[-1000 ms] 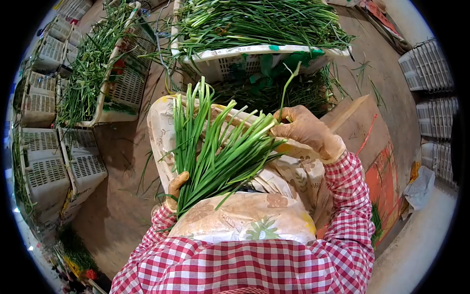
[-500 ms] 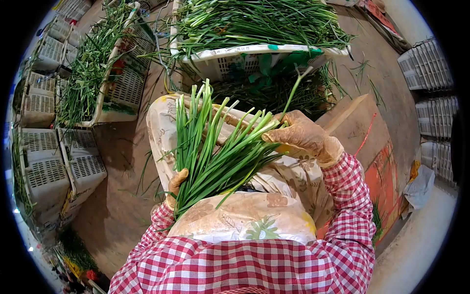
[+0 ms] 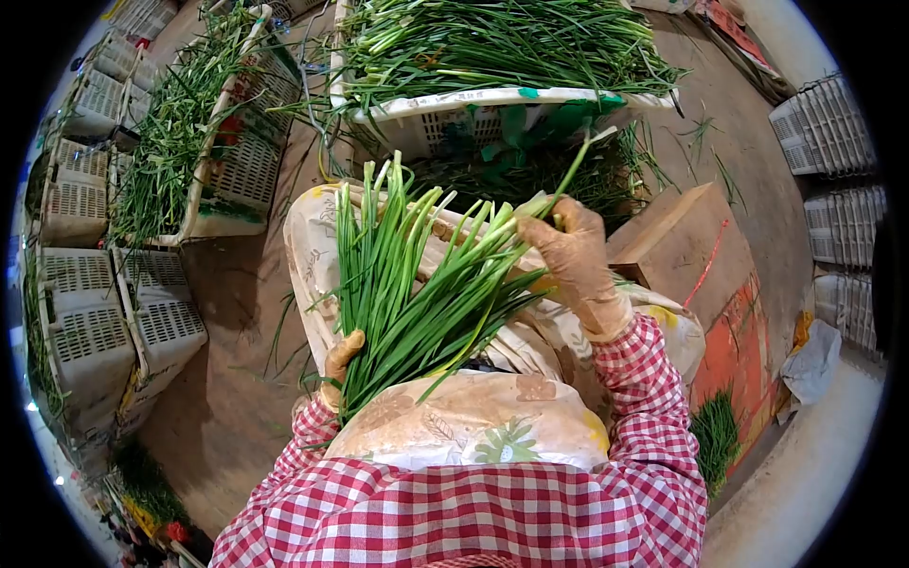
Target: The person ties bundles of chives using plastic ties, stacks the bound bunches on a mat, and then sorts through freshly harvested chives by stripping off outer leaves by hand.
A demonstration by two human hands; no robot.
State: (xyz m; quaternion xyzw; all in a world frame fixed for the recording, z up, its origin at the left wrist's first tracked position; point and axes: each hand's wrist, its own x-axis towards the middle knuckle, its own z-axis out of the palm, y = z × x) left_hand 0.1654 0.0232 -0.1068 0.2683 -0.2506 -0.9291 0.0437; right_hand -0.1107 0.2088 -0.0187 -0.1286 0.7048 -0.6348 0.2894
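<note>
A fanned bunch of long green stalks [image 3: 417, 284] lies across my lap, pale cut ends pointing up and away. My left hand [image 3: 341, 364], in a tan glove, is wrapped round its lower left part; the thumb shows and the other fingers are hidden beneath the leaves. My gloved right hand [image 3: 573, 251] pinches stalks at the bunch's upper right end. From there one longer stalk [image 3: 578, 166] sticks up to the right. Beneath the bunch is a soiled, flower-printed apron [image 3: 464, 417].
Ahead stands a white crate [image 3: 492, 95] heaped with green stalks. Another filled crate [image 3: 232, 189] is at the left, near empty stacked baskets [image 3: 90, 331]. A cardboard box [image 3: 691, 237] is beside my right arm. More baskets [image 3: 824, 128] stand far right.
My right hand has turned more upright and its forearm has swung inward. The long stalk now leans further right. More of the box and of the greens beside my right sleeve shows. My left hand stays put.
</note>
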